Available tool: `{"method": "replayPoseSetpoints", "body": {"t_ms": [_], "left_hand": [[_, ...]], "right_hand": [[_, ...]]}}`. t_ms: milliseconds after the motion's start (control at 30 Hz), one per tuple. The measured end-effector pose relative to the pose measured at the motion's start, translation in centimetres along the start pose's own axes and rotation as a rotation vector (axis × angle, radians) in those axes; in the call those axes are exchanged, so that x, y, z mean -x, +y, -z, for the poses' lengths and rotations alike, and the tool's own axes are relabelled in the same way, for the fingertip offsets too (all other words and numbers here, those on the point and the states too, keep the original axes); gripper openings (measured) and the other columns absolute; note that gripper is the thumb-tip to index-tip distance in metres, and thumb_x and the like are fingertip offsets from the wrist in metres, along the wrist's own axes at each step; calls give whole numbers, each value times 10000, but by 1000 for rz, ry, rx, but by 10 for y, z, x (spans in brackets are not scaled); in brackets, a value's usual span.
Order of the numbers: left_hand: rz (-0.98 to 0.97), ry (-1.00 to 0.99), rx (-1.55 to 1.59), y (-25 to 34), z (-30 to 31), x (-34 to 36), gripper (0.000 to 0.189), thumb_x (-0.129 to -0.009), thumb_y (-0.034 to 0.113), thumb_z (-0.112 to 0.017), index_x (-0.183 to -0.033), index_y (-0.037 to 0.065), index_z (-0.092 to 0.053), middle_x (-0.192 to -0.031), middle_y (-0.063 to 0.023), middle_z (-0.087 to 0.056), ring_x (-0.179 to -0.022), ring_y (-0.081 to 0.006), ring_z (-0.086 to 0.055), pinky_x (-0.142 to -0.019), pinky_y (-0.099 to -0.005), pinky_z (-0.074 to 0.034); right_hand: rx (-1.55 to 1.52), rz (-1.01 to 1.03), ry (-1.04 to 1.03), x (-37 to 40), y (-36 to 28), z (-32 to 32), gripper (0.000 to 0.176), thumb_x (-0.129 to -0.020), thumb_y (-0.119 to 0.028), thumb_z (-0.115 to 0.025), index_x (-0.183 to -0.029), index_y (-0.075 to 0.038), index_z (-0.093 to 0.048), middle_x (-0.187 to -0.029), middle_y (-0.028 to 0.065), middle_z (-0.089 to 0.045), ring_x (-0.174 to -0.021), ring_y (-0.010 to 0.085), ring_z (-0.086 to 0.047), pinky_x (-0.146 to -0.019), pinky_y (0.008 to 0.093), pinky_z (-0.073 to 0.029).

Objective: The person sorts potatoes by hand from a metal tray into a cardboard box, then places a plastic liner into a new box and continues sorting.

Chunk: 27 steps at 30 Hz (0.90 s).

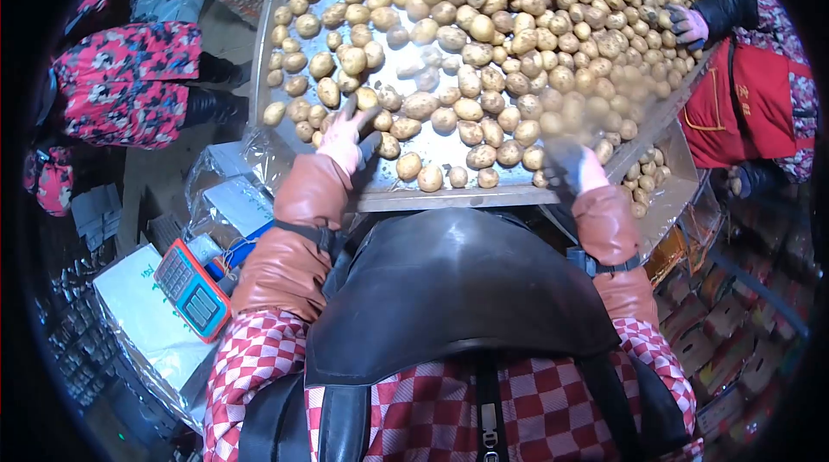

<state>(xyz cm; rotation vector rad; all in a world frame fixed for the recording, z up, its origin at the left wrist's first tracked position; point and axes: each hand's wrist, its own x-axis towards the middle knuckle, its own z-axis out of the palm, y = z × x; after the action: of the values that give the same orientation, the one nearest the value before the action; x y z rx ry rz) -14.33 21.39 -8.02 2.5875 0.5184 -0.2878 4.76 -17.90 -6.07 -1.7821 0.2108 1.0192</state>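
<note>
A broad, raised-edge surface (458,199) spreads before a worker in a checked garment and dark apron (449,289), its far and right-hand reaches thick with potatoes (524,39) that thin toward the near left, where bare, shiny patches show through. At right, a person in a red apron (734,104) rests a gloved hand (688,26) at the edge of the heap, above a side bin (682,194) holding more potatoes; at left stands another person in pink patterned clothing (129,82), well apart. The main heap lies ahead of the worker's gloved hands and off to the right, with the right hand (570,164) the nearer to its dense part, while a loose scatter fills the space between the two hands. The left hand (345,138) reaches forward over the near-left portion, fingers partly spread and thumb apart, touching potatoes; no firm grip is evident. The right hand, blurred at the near-right edge, appears just beside a few potatoes, but whether it is open, closed or gripping one cannot be told. Among the scatter, just right of the left hand and far nearer to it than to the right, sits an oblong potato (420,104), its long axis running roughly side to side.
</note>
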Motion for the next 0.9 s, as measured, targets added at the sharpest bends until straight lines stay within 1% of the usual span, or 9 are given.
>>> {"method": "replayPoseSetpoints", "body": {"t_ms": [100, 200, 233, 267, 333, 533, 733, 833, 900], "left_hand": [[-38, 77, 120, -3, -16, 24, 512, -849, 231, -692, -1343, 207, -560, -1453, -171, -441, -1354, -394, -390, -1129, -455, -340], [-211, 133, 157, -1, -22, 38, 354, -859, 165, -669, -1211, 137, -646, -1353, -166, -546, -1326, -406, -427, -1100, -468, -366], [-214, 159, 162, 2, -23, 44, 285, -878, 146, -646, -1161, 121, -667, -1307, -160, -582, -1321, -421, -426, -1089, -489, -370], [-235, 127, 155, 0, -21, 48, 271, -889, 144, -634, -1157, 122, -667, -1264, -150, -610, -1313, -411, -438, -1079, -481, -382], [-193, 85, 223, 3, -16, 59, 253, -896, 142, -627, -1145, 120, -671, -1229, -144, -629, -1309, -395, -446, -1068, -467, -397], [-230, 84, 255, 0, -17, 74, 247, -889, 146, -629, -1128, 123, -688, -1212, -141, -640, -1332, -373, -423, -1069, -452, -400], [-194, 49, 318, -11, -5, 83, 264, -884, 182, -668, -1142, 127, -683, -1155, -138, -666, -1176, -327, -579, -1020, -397, -448], [-28, 184, 369, -9, 15, 55, 308, -882, 209, -624, -1178, 147, -676, -1139, -180, -664, -1081, -354, -624, -967, -412, -479], [-165, 498, 262, -35, 10, 12, 358, -851, 147, -582, -1200, 146, -660, -1113, -182, -671, -1068, -353, -623, -951, -409, -487]], "right_hand": [[934, 447, 35, -114, 53, -4, 323, -867, -345, -679, -796, -30, -700, -593, 48, -589, -530, 133, -528, -509, 297, -426], [677, 1083, 38, -114, -10, -53, 290, -924, -144, -628, -1172, 5, -612, -779, 23, -627, -578, 108, -536, -478, 286, -414], [-52, 415, 22, -83, -50, -83, 311, -931, -149, -630, -1201, 2, -605, -898, 59, -663, -694, 147, -608, -581, 290, -483], [421, 963, 357, -73, -63, -103, 353, -897, -130, -666, -1237, -55, -609, -993, 102, -680, -875, 207, -652, -764, 310, -526], [178, 769, 151, -89, -73, -123, 409, -862, -117, -677, -1266, -137, -612, -1094, 145, -676, -1023, 294, -645, -921, 357, -504], [1542, 709, -140, -44, -89, -233, 520, -860, -73, -510, -1362, -206, -479, -1319, 198, -503, -1132, 354, -584, -979, 433, -471], [1234, 718, -97, -59, -93, -218, 539, -853, -45, -560, -1359, -217, -487, -1115, 183, -609, -963, 329, -638, -850, 432, -511], [-49, 237, -550, -50, -80, -192, 553, -894, -120, -603, -1418, -191, -443, -920, 104, -612, -606, 201, -518, -624, 330, -456], [-624, 96, -766, -28, -65, -173, 617, -873, -94, -593, -1452, -142, -384, -1090, 136, -577, -896, 284, -595, -799, 410, -526]]}}
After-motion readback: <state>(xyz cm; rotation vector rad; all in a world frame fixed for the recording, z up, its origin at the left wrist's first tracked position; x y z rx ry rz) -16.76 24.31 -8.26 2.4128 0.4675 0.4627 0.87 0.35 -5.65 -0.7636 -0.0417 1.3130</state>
